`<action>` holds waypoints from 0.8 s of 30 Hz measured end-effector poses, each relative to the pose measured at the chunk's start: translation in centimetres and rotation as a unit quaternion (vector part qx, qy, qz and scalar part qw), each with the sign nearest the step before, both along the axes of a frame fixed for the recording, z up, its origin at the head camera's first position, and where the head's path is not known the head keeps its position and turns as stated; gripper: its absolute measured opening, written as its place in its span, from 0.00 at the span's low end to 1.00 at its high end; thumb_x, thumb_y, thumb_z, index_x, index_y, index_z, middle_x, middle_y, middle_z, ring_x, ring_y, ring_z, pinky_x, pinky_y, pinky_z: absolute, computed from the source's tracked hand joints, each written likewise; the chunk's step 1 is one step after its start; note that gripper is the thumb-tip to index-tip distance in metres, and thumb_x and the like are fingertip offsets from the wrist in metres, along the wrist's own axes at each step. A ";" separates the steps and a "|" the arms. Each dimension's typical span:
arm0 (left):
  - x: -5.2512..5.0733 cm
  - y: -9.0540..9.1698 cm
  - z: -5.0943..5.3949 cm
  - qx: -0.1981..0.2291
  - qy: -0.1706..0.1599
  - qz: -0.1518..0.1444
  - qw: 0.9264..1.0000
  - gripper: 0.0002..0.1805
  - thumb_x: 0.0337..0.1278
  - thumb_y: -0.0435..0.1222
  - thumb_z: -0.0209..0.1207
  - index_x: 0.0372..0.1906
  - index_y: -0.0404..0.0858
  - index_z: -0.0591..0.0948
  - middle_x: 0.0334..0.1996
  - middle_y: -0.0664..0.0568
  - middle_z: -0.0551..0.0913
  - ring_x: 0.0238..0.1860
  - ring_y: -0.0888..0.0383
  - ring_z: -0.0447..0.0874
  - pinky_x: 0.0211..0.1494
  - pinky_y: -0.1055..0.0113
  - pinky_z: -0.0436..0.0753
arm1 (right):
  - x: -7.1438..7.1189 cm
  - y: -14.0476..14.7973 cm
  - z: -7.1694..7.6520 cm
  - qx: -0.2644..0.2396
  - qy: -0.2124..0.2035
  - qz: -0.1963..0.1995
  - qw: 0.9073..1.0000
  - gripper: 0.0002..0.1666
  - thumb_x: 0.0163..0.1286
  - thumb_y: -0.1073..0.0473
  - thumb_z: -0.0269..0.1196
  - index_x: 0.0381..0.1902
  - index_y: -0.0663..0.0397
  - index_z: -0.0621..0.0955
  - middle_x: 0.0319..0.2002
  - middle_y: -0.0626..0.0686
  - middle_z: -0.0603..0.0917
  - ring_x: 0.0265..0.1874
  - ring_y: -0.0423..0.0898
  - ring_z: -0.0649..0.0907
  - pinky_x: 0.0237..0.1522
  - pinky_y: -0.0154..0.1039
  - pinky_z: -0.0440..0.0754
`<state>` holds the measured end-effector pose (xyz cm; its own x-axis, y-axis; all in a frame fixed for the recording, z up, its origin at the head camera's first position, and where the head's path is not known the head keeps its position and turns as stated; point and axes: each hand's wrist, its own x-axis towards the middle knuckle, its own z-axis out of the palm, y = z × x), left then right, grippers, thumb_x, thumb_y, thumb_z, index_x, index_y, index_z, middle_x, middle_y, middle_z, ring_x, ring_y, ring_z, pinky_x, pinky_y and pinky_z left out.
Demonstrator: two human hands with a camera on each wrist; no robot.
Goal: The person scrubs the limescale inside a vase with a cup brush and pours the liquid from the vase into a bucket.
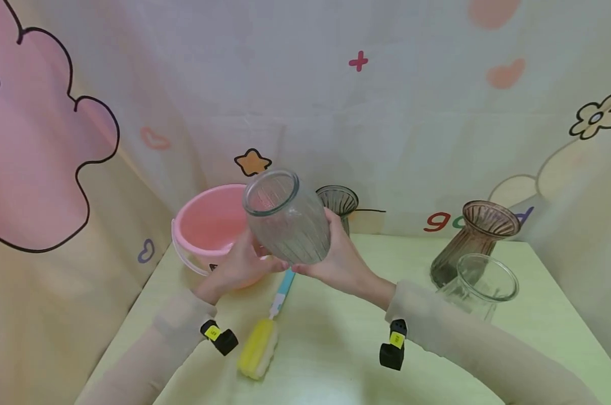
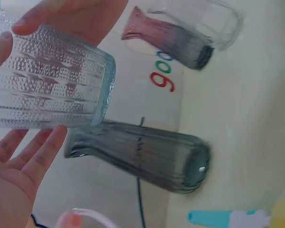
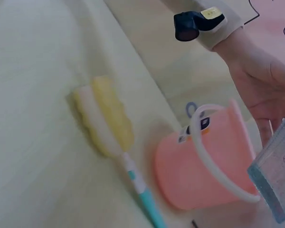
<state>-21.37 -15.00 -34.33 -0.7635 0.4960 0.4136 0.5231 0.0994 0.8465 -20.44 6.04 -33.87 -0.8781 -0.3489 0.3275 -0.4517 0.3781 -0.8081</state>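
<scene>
Two sleeved forearms are stretched over the worktop (image 1: pixel 336 349), wrists bent inward, and a clear vase (image 1: pixel 295 230) is held aloft between both hands. Its side is clasped by the left grip (image 1: pixel 239 264), with thumb and fingers set on opposite faces; its other side is clamped by the right grip (image 1: pixel 341 259), the thumbs nearly meeting below. The vase is tilted, its mouth turned up and leftward. Behind it, a pink bucket (image 1: pixel 201 225) and a grey vase (image 1: pixel 343 201) are partly blocked from view. A sponge brush (image 1: pixel 257 349) is laid below the hands. To the right, a brown vase (image 1: pixel 457 256) is overlapped by a glass jar (image 1: pixel 470 298), itself partly covered by the right sleeve (image 1: pixel 432 318).
</scene>
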 end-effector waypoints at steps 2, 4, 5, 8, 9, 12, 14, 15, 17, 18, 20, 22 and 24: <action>0.8 0.6 -0.2 -0.010 -0.022 0.009 1.000 0.48 0.40 0.22 0.66 0.66 0.44 0.54 0.60 0.44 0.67 0.57 0.47 0.72 0.52 0.55 0.78 | 0.3 0.7 -1.0 0.004 -0.017 0.006 1.000 0.63 0.42 0.51 0.75 0.69 0.42 0.48 0.61 0.50 0.65 0.58 0.51 0.69 0.57 0.58 0.67; 1.6 1.1 -0.4 -0.006 -0.041 0.002 0.999 0.49 0.40 0.22 0.65 0.68 0.43 0.52 0.61 0.42 0.66 0.57 0.44 0.71 0.51 0.54 0.78 | 0.6 1.2 -2.0 0.003 -0.035 0.009 0.999 0.64 0.42 0.51 0.75 0.69 0.40 0.48 0.62 0.50 0.65 0.59 0.51 0.69 0.57 0.58 0.67; 1.9 1.4 -0.6 -0.006 -0.052 -0.003 0.999 0.50 0.40 0.22 0.65 0.68 0.43 0.51 0.61 0.42 0.65 0.58 0.43 0.71 0.51 0.54 0.78 | 0.7 1.5 -2.5 0.000 -0.043 0.010 0.999 0.64 0.42 0.50 0.75 0.69 0.40 0.48 0.62 0.50 0.65 0.59 0.52 0.69 0.57 0.58 0.67; 2.5 2.2 -1.2 -0.011 -0.076 -0.005 0.997 0.52 0.40 0.23 0.66 0.70 0.44 0.49 0.63 0.45 0.64 0.57 0.45 0.72 0.49 0.57 0.80 | 1.1 2.3 -4.1 -0.005 -0.056 0.007 0.998 0.64 0.42 0.49 0.75 0.69 0.41 0.47 0.61 0.51 0.65 0.59 0.52 0.69 0.56 0.58 0.68; 2.5 2.5 -1.6 -0.012 -0.082 -0.006 0.997 0.52 0.40 0.24 0.66 0.70 0.44 0.49 0.62 0.45 0.64 0.57 0.45 0.72 0.48 0.58 0.80 | 1.2 2.6 -4.6 -0.009 -0.058 0.005 0.998 0.64 0.42 0.48 0.75 0.69 0.41 0.48 0.61 0.51 0.66 0.59 0.52 0.69 0.56 0.57 0.68; 1.8 3.3 -3.5 -0.014 -0.102 -0.007 0.995 0.51 0.39 0.25 0.67 0.69 0.46 0.52 0.61 0.47 0.66 0.55 0.46 0.73 0.47 0.60 0.80 | 1.3 3.4 -6.2 -0.011 -0.064 -0.005 0.998 0.63 0.42 0.46 0.75 0.68 0.41 0.49 0.61 0.50 0.66 0.58 0.51 0.70 0.55 0.56 0.69; 1.2 3.8 -4.9 -0.019 -0.106 -0.007 0.994 0.50 0.39 0.26 0.68 0.68 0.46 0.53 0.60 0.47 0.66 0.54 0.46 0.73 0.48 0.60 0.80 | 1.2 3.9 -7.2 -0.013 -0.067 -0.010 0.998 0.62 0.41 0.45 0.75 0.68 0.39 0.50 0.61 0.48 0.66 0.58 0.50 0.70 0.54 0.55 0.70; 0.8 4.1 -5.6 -0.025 -0.112 -0.006 0.993 0.48 0.39 0.27 0.68 0.67 0.48 0.55 0.59 0.49 0.67 0.55 0.47 0.73 0.48 0.60 0.80 | 1.1 4.2 -7.6 -0.014 -0.067 -0.011 0.998 0.61 0.41 0.45 0.75 0.67 0.38 0.51 0.61 0.48 0.65 0.58 0.49 0.70 0.55 0.55 0.70; 0.4 4.7 -6.6 -0.039 -0.122 0.000 0.992 0.49 0.39 0.30 0.69 0.67 0.52 0.55 0.59 0.52 0.66 0.56 0.49 0.72 0.49 0.59 0.80 | 1.0 4.9 -8.5 -0.007 -0.063 -0.020 0.998 0.61 0.41 0.45 0.75 0.67 0.37 0.52 0.60 0.47 0.63 0.58 0.49 0.69 0.54 0.55 0.71; 0.2 5.0 -7.0 -0.046 -0.124 0.003 0.991 0.49 0.39 0.32 0.70 0.67 0.53 0.55 0.59 0.53 0.67 0.56 0.49 0.72 0.49 0.59 0.80 | 1.0 5.2 -8.8 -0.004 -0.059 -0.024 0.998 0.60 0.40 0.45 0.75 0.66 0.36 0.52 0.60 0.47 0.63 0.57 0.48 0.69 0.54 0.54 0.72; -0.2 5.8 -7.7 -0.058 -0.125 0.010 0.990 0.50 0.38 0.34 0.71 0.67 0.54 0.55 0.59 0.54 0.67 0.56 0.50 0.72 0.49 0.60 0.80 | 0.8 6.0 -9.5 0.005 -0.056 -0.036 0.998 0.60 0.40 0.45 0.75 0.66 0.36 0.52 0.59 0.48 0.60 0.57 0.48 0.68 0.53 0.53 0.73; -0.6 6.6 -8.3 -0.060 -0.126 0.014 0.990 0.51 0.37 0.35 0.71 0.67 0.53 0.55 0.59 0.52 0.68 0.56 0.50 0.73 0.48 0.61 0.80 | 0.7 6.7 -10.0 0.018 -0.057 -0.053 0.997 0.61 0.39 0.43 0.75 0.66 0.36 0.52 0.58 0.49 0.58 0.56 0.48 0.67 0.51 0.51 0.75; -0.9 7.5 -8.9 -0.060 -0.125 0.019 0.990 0.51 0.37 0.34 0.71 0.67 0.51 0.55 0.58 0.50 0.69 0.55 0.49 0.74 0.46 0.64 0.81 | 0.5 7.4 -10.4 0.022 -0.062 -0.064 0.996 0.60 0.40 0.44 0.75 0.67 0.38 0.53 0.58 0.51 0.58 0.56 0.49 0.66 0.49 0.50 0.77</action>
<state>-22.26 -7.50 -43.22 -0.8535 0.4995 0.1486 0.2923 0.2227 0.9300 -19.94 13.46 -44.31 -0.9488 -0.2436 0.2012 -0.2961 0.4631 -0.8354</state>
